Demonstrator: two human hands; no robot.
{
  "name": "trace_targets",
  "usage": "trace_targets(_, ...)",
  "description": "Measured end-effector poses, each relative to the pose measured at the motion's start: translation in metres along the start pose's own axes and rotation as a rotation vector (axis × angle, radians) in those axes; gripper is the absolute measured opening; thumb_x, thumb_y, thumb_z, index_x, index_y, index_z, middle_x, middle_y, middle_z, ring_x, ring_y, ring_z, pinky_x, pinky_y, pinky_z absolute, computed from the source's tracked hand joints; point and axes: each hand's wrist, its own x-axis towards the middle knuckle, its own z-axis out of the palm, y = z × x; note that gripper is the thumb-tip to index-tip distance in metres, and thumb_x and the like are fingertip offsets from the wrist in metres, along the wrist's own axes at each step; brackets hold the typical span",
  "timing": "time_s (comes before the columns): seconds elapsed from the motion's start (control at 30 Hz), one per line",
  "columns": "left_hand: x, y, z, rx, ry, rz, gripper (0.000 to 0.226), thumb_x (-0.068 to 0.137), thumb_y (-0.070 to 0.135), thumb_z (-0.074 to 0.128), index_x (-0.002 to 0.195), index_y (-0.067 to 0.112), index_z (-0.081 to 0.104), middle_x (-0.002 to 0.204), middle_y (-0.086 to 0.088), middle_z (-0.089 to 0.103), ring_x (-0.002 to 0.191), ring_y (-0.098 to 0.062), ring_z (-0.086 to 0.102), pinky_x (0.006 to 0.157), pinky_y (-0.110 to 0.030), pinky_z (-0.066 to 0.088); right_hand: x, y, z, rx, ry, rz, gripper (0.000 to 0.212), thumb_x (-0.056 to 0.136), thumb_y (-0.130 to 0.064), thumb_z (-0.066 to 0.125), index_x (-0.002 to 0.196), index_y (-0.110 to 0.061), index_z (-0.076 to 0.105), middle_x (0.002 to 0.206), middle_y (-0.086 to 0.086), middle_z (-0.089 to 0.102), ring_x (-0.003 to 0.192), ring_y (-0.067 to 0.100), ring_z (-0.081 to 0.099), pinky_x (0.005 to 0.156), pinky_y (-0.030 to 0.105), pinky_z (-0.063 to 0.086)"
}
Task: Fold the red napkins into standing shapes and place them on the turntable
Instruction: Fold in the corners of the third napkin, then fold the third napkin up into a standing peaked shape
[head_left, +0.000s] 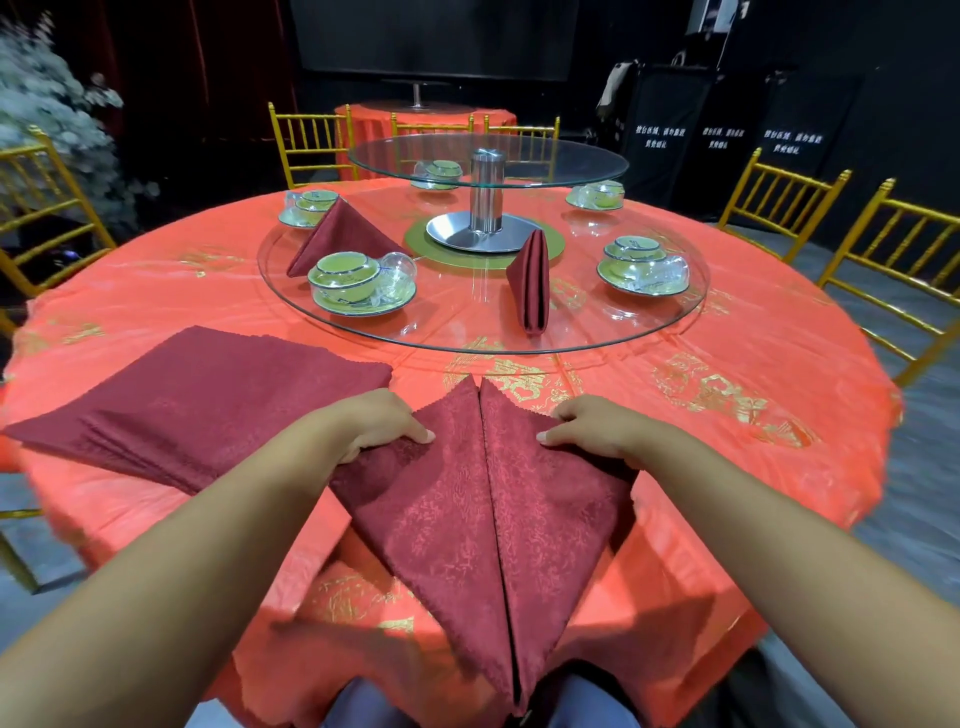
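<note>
Both hands press flat on a partly folded red napkin at the lower centre of the frame. The left hand rests fingers-down on its left flap, the right hand on its right flap, and the two flaps meet along a centre seam, forming a kite shape whose near tip hangs over the surface edge. A stack of flat napkins lies to the left. Farther up, two folded napkins stand on the glass turntable among green cups and saucers.
</note>
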Motion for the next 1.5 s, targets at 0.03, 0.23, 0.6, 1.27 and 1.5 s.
trace_targets(0.03, -0.002, 0.004, -0.003, -0.016, 0.004, 0.017, 0.035, 0.079, 0.022, 0.076, 0.099, -0.004, 0.065, 0.097, -0.019, 0.066, 0.083, -0.031, 0.061, 0.076, -0.040, 0.049, -0.003, -0.004, -0.003, 0.013, 0.009, -0.021, 0.031, 0.084, -0.029, 0.069, 0.063, -0.014, 0.051, 0.068, 0.002, 0.052, 0.062, 0.018, 0.048, 0.059, 0.027, 0.035)
trace_targets(0.23, -0.021, 0.060, -0.040, -0.165, 0.325, 0.394, 0.025, 0.080, 0.022, 0.075, 0.087, 0.000, 0.066, 0.083, -0.012, 0.068, 0.075, -0.021, 0.063, 0.075, -0.040, 0.053, -0.025, -0.052, -0.051, 0.108, 0.371, -0.326, 0.023, 0.085, -0.025, 0.068, 0.065, -0.016, 0.059, 0.059, -0.015, 0.052, 0.059, 0.007, 0.048, 0.058, 0.021, 0.038)
trace_targets(0.6, -0.062, 0.010, -0.015, -0.101, 0.316, 0.875, 0.039, 0.080, -0.011, 0.066, 0.089, 0.027, 0.071, 0.088, 0.015, 0.074, 0.085, 0.010, 0.063, 0.079, -0.006, 0.044, -0.062, -0.036, -0.022, -0.169, 0.511, -0.872, 0.011, 0.076, 0.004, 0.066, 0.079, -0.007, 0.067, 0.102, 0.001, 0.070, 0.095, 0.011, 0.062, 0.083, 0.021, 0.044)
trace_targets(1.27, -0.050, -0.042, 0.030, 0.326, 0.464, 0.611, 0.041, 0.089, 0.033, 0.064, 0.062, 0.023, 0.035, 0.054, 0.002, 0.043, 0.061, -0.023, 0.044, 0.060, -0.039, 0.034, -0.043, 0.022, 0.012, -0.080, 0.235, -0.276, 0.026, 0.092, -0.025, 0.059, 0.068, -0.022, 0.048, 0.067, -0.008, 0.050, 0.060, 0.003, 0.043, 0.057, 0.016, 0.035)
trace_targets(1.5, -0.037, -0.039, 0.035, 0.544, 0.428, 0.445, 0.031, 0.090, 0.043, 0.057, 0.077, 0.023, 0.037, 0.081, -0.002, 0.060, 0.089, -0.029, 0.059, 0.060, -0.034, 0.032, -0.035, 0.025, 0.024, -0.276, 0.443, -0.163, 0.024, 0.087, -0.041, 0.060, 0.073, -0.025, 0.048, 0.068, -0.008, 0.054, 0.069, 0.017, 0.050, 0.055, 0.032, 0.031)
